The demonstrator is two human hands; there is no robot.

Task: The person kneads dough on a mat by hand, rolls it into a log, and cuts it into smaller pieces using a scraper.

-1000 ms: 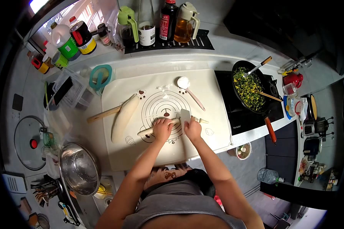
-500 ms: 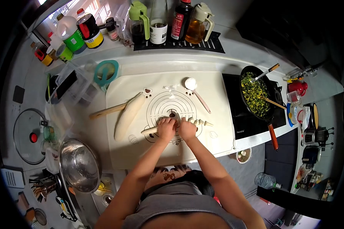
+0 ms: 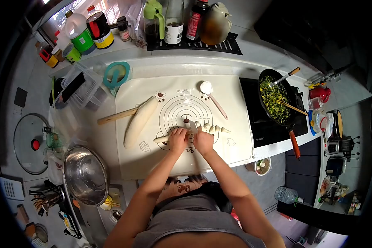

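Note:
My left hand [image 3: 179,139] rests with curled fingers on a thin dough rope [image 3: 161,139], whose free end sticks out to the left. Close beside it, my right hand [image 3: 203,141] is closed on a knife; only part of its pale blade [image 3: 193,126] shows, and the handle is hidden. Several small cut dough pieces [image 3: 212,129] lie in a row to the right of my hands. A cream kneading mat [image 3: 173,165] with printed rings lies under everything. Left of the rings, a thick dough log [image 3: 140,124] lies across a wooden rolling pin [image 3: 116,116].
A spoon of flour [image 3: 206,87] lies on the mat's far side. On the right, a wok [image 3: 263,108] of chopped green and yellow filling stands on the black cooktop [image 3: 262,134]. A steel bowl [image 3: 85,176] sits at the left; bottles [image 3: 173,31] line the back ledge.
Another cut piece now shows just beyond my right hand, and the pieces lie more spread out. My left hand has shifted slightly left, away from the right one.

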